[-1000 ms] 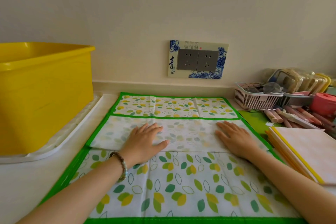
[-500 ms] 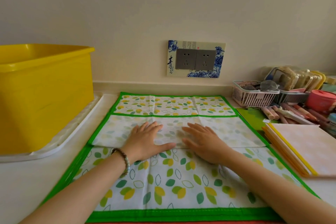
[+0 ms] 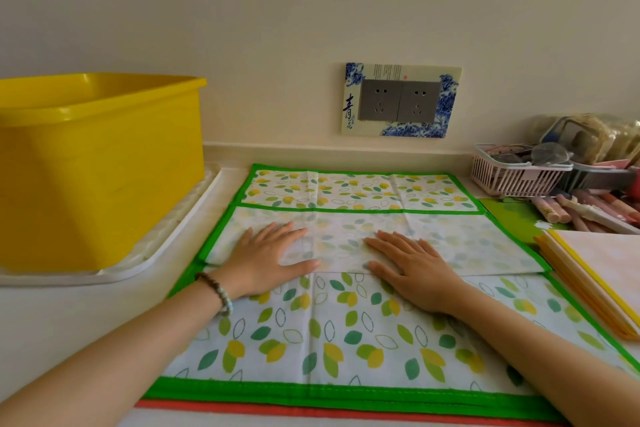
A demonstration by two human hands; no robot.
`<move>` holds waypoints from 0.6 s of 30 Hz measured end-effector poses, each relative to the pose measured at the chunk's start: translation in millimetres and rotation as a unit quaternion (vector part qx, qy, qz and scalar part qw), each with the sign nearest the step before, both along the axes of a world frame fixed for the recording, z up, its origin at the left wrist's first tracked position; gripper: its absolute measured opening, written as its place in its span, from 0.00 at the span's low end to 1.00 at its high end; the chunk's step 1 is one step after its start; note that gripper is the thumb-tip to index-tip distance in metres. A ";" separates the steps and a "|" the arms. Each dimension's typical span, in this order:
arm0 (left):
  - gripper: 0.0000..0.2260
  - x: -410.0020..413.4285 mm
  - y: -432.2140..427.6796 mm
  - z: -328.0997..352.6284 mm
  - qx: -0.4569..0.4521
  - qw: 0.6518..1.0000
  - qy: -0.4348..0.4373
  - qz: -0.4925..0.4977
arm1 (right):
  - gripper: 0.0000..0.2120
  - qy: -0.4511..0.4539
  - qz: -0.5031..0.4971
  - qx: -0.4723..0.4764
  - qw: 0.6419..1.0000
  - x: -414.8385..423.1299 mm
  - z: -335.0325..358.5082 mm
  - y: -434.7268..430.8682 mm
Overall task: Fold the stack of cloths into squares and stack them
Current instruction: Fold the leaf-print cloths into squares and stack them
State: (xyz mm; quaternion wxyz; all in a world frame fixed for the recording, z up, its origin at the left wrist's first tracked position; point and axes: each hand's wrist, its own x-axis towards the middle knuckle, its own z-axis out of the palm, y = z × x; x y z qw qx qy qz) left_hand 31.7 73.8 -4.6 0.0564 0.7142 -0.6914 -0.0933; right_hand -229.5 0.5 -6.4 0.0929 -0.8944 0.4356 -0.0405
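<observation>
A white cloth with green and yellow leaves and a green border (image 3: 346,340) lies spread on the counter in front of me. Its far part is folded toward me, showing a paler underside band (image 3: 467,246) across the middle. My left hand (image 3: 266,258) and my right hand (image 3: 412,267) press flat on that folded band, fingers spread, side by side near its centre. A red edge of another cloth (image 3: 277,409) peeks out beneath the near border. At the right lies a stack of folded yellow-edged cloths (image 3: 602,274).
A yellow plastic tub (image 3: 97,166) sits on a white tray (image 3: 145,263) at the left. A pink basket (image 3: 512,177), pens and clutter (image 3: 588,208) crowd the back right. A wall socket plate (image 3: 398,100) is behind the cloth.
My right hand has slid left along the folded band from its right part to the centre, close to my left hand. The left hand has stayed in place.
</observation>
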 end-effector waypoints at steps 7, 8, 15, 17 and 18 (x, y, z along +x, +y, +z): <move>0.42 20.2 19.4 6.6 0.030 0.999 0.001 0.022 | 0.29 0.003 0.002 0.001 1.000 -0.3 0.5 -0.2; 0.42 21.0 20.6 8.9 0.037 0.999 0.008 0.027 | 0.28 0.005 0.002 0.003 1.000 -0.1 0.9 -0.5; 0.36 -3.3 19.5 24.5 -0.040 0.993 0.096 -0.052 | 0.25 -0.062 0.036 0.050 0.996 -8.3 18.2 -0.2; 0.27 -11.3 18.8 28.1 -0.051 0.992 0.093 -0.074 | 0.24 -0.071 0.051 0.045 0.995 -20.2 26.0 2.4; 0.23 -13.7 18.4 29.3 -0.053 0.992 0.077 -0.085 | 0.24 -0.049 0.055 0.028 0.997 -27.5 29.0 2.7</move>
